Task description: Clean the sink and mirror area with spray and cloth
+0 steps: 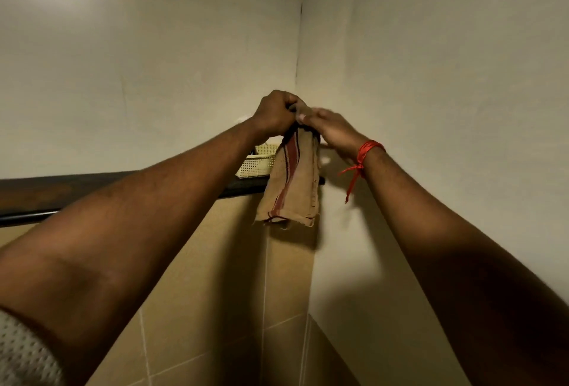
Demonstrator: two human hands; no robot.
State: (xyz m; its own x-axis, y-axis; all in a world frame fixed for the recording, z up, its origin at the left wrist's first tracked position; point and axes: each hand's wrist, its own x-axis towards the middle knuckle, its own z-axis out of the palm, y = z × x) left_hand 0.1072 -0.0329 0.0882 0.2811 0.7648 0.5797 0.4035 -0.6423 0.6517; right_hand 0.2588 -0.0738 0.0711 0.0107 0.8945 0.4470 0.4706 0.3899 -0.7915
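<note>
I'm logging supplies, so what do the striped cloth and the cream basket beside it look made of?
Cloth: woven, cotton-like fabric, matte tan with red and dark stripes, frayed threads at the bottom hem.
Basket: probably moulded plastic, cream, with a regular grid of small holes.

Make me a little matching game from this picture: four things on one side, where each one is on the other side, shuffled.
Things:
1. cloth
2. red thread
3. pale basket
4. dark ledge

Places:
a. along the left wall
b. tied round the right wrist
c. hanging from the left hand and right hand
d. sitting on the ledge near the corner

Pairs: 1-c, 2-b, 3-d, 4-a
</note>
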